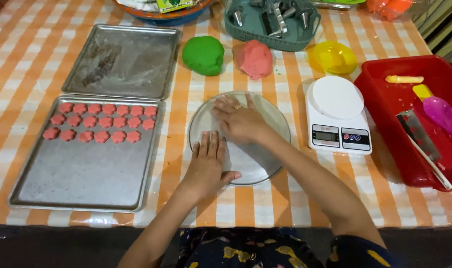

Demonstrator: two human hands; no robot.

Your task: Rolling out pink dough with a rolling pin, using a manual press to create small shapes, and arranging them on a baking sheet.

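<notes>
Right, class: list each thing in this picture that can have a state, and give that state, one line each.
Left hand: flat, palm down on the round glass plate.
Right hand: flat on the same plate.
Near baking tray: part filled with pink flower-shaped dough pieces.
Far baking tray: no dough, smeared.
Green dough ball: uncut.
Pink dough lump: uncut.

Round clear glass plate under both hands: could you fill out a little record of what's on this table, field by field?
left hand: flat, palm down on the near left rim of the round clear glass plate
right hand: flat on the plate's far part, ring on one finger
dough: green ball of dough and pink ball of dough beyond the plate
near metal baking tray: three rows of pink flower-shaped pieces
far metal baking tray: floury, bare
white kitchen scale: right of the plate
red plastic bin: holds utensils
</notes>
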